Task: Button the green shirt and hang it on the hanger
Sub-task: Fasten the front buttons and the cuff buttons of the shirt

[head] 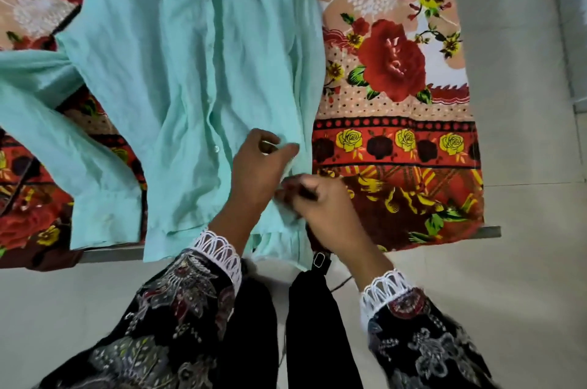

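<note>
Both hands, left hand [260, 172] and right hand [320, 201], are pinching the green shirt [190, 55] hem; blurred, hurried fingers risk a slipped button.

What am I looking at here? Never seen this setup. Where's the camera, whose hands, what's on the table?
There is no robot: a person works with bare hands, and the one picture comes from a wide-angle camera on their head, looking forward and down. The left hand and right hand meet at the shirt's lower right edge, near the hem, and both seem to pinch the fabric there; motion blur hides the exact grip. The green shirt lies flat, front up, on a floral cloth covering the table, with its hem hanging over the near edge. A button shows on the placket. No hanger is in view. Dark patterned sleeves with white lace cuffs belong to the person.
</note>
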